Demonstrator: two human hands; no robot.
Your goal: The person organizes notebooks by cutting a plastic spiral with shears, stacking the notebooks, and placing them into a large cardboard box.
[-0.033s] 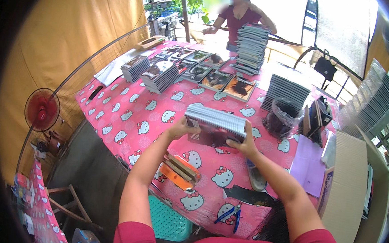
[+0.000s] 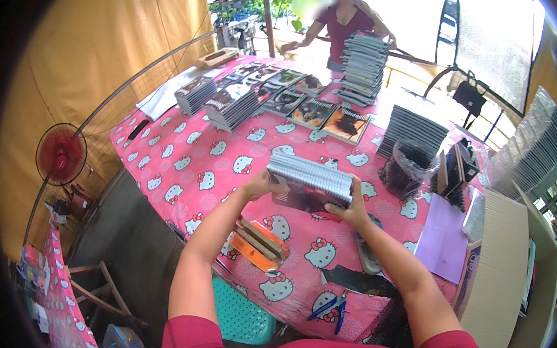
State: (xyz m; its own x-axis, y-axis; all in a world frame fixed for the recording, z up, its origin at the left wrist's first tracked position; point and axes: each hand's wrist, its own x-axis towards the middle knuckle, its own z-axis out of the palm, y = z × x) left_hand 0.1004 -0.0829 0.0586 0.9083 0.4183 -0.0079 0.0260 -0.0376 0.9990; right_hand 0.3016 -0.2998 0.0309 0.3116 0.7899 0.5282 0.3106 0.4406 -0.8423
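Both hands grip a stack of thin books [image 2: 313,181] above the pink cartoon-print tablecloth [image 2: 211,181], its pale spines facing up and a dark cover toward me. My left hand [image 2: 262,184] is closed on the stack's left end. At the right end my right hand [image 2: 348,207] clamps it, thumb on the front cover. Below the stack lies an orange box-like holder [image 2: 258,244] with dark slots. Near my right forearm is a grey, shoe-shaped object [image 2: 368,246], partly hidden by the arm. Blue-handled pliers [image 2: 330,311] rest at the table's near edge.
Book stacks [image 2: 231,107] and laid-out books [image 2: 311,112] cover the far side, beside a tall pile [image 2: 363,67]. On the right are dark stacked books [image 2: 414,131], a plastic-lined bin [image 2: 408,169], purple sheets [image 2: 443,238] and a cardboard box [image 2: 493,257]. Another person [image 2: 348,28] stands beyond.
The view has shifted very slightly. My hands keep the same hold on the books. Across the table, the other person's arm has moved a little.
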